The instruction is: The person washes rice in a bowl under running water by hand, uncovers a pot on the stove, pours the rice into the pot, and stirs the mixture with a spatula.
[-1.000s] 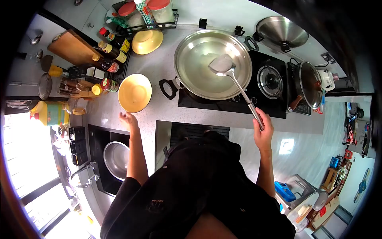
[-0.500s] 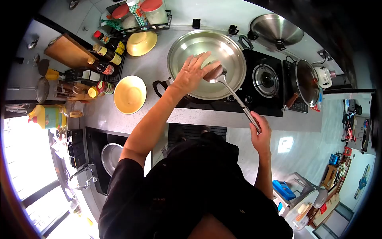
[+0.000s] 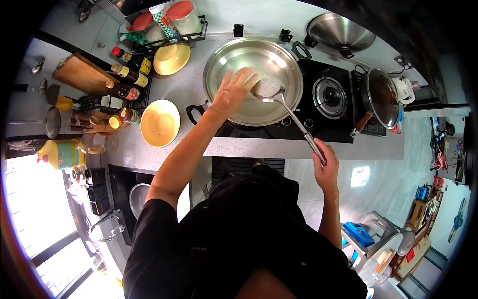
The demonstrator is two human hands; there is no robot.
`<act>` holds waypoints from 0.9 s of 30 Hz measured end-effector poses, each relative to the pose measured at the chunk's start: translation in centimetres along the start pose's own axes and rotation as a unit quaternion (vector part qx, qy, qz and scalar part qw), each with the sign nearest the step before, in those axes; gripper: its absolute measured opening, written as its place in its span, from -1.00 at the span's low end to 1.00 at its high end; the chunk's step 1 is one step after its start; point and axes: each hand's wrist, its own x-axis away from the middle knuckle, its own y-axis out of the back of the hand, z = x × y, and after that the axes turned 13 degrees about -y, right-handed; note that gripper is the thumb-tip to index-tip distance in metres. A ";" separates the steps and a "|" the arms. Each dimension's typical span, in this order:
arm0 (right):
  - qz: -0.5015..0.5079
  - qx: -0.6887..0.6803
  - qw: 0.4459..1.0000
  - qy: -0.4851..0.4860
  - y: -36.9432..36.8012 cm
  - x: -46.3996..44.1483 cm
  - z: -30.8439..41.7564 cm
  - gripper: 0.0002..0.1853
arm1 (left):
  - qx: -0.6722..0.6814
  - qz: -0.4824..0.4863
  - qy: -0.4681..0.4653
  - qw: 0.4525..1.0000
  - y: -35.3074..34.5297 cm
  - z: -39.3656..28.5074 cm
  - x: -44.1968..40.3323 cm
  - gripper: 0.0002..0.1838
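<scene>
My right hand (image 3: 324,164) is closed around the handle of a metal ladle (image 3: 298,119), whose bowl is over the wide steel pan (image 3: 234,55). The ladle bowl looks pale and shiny; whether anything lies in it I cannot tell. Above the pan's left half, my left hand (image 3: 233,93) is stretched flat with its fingers extended, close to the ladle bowl and holding nothing. Whether it touches the pan cannot be made out. The pan sits on the left part of the black gas stove (image 3: 318,127).
Left of the pan are a yellow bowl (image 3: 160,124) and another yellow bowl (image 3: 172,60) by the wall. Sauce bottles (image 3: 130,74) line the counter's left side. A lidded pot (image 3: 381,99) stands right of the bare burner (image 3: 329,97); a steel lid (image 3: 341,35) hangs on the wall.
My left hand has shifted slightly left and down, away from the ladle bowl, which now shows a paler inside. My right hand keeps its hold. The whole view has shifted slightly.
</scene>
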 end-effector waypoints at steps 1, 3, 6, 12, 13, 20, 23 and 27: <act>-0.005 0.000 1.000 0.008 -0.1 -0.2 0.0 -0.61 | -0.008 -0.010 0.017 1.000 -0.4 0.3 0.4 -0.42; -0.031 -0.008 0.999 0.007 -0.6 -0.8 -0.4 -0.65 | 0.008 -0.018 0.067 0.998 -0.5 1.2 1.0 -0.51; 0.003 0.002 0.997 -0.080 -0.1 -2.0 -0.5 -0.69 | 0.095 -0.037 0.168 0.980 0.6 2.3 2.4 -0.70; 0.014 -0.026 0.991 -0.132 -1.0 -5.7 0.2 -0.70 | 0.195 -0.117 0.269 0.936 4.8 -0.1 4.9 -0.85; 0.011 -0.010 0.993 -0.119 -1.0 -6.1 0.7 -0.70 | 0.190 -0.095 0.295 0.931 5.6 -0.7 5.1 -0.85; 0.013 0.091 0.995 0.027 0.3 -6.8 4.8 -0.68 | 0.230 -0.245 0.256 0.906 6.2 -2.2 7.7 -0.84; 0.042 0.157 0.987 0.005 1.3 -5.7 6.5 -0.68 | 0.272 -0.237 0.290 0.886 7.6 -3.6 9.4 -0.79; 0.061 0.210 0.976 -0.022 2.0 -4.5 7.9 -0.68 | 0.270 -0.257 0.297 0.879 8.7 -5.0 12.0 -0.74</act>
